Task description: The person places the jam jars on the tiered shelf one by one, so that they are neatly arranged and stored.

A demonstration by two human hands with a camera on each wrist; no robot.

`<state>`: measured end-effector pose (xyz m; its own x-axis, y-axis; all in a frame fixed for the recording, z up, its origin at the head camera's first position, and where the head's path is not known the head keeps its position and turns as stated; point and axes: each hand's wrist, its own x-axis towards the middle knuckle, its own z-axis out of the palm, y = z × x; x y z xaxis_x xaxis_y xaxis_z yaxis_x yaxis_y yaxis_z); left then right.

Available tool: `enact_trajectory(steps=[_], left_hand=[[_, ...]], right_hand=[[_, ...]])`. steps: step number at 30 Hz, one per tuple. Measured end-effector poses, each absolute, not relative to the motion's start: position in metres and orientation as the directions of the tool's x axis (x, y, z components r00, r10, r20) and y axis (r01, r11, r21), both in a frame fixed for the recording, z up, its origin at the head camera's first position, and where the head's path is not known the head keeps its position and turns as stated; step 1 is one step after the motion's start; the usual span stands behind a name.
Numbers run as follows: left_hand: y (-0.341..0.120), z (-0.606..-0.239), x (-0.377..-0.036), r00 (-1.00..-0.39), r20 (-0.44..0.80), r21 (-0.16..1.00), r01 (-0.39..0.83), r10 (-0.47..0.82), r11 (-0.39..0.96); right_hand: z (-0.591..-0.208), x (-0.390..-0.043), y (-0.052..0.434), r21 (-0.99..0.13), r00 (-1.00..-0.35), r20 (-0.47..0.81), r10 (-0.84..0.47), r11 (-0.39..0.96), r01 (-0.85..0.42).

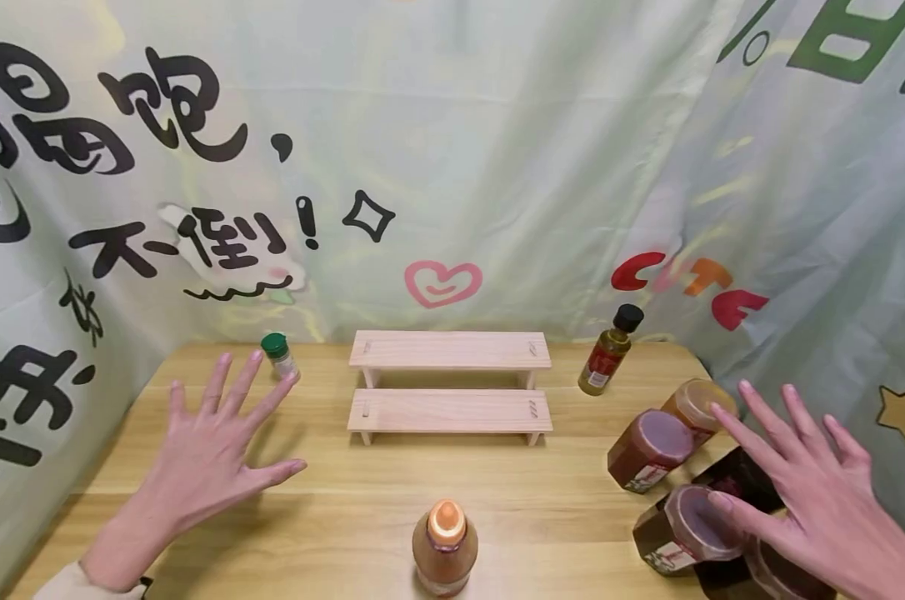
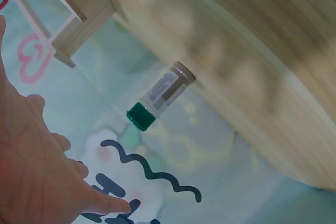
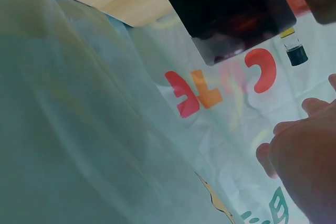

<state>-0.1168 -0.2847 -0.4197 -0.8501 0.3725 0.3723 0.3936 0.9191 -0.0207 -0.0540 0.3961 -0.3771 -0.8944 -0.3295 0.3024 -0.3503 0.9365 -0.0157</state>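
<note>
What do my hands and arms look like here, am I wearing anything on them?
Both hands are bare: no gloves, rings or watch show. The left hand has a pale cream sleeve cuff at the wrist. The right hand shows no sleeve in view.

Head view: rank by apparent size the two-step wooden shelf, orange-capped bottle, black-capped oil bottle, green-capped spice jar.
1. Two-step pale wooden shelf, clearly largest.
2. Orange-capped brown bottle, though it is nearest the camera and cut off by the frame edge, so unsure.
3. Black-capped oil bottle with red label.
4. Small green-capped spice jar.
</note>
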Motion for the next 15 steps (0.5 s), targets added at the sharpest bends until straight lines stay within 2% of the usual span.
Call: enact_trajectory(steps=[9, 15], left_hand=[[-0.285, -0.422, -0.113, -0.855, 0.38, 0.018, 0.39, 0.354, 0.921], [-0.278, -0.421, -0.111, -0.897, 0.327, 0.147, 0.36, 0.298, 0.921]], right_hand=[[-0.375, -0.047, 0.396, -0.108, -0.886, 0.359, -0.292, 0.93, -0.35], [-0.378, -0.036, 0.401, -0.208, -0.882, 0.41, -0.231, 0.918, -0.337]])
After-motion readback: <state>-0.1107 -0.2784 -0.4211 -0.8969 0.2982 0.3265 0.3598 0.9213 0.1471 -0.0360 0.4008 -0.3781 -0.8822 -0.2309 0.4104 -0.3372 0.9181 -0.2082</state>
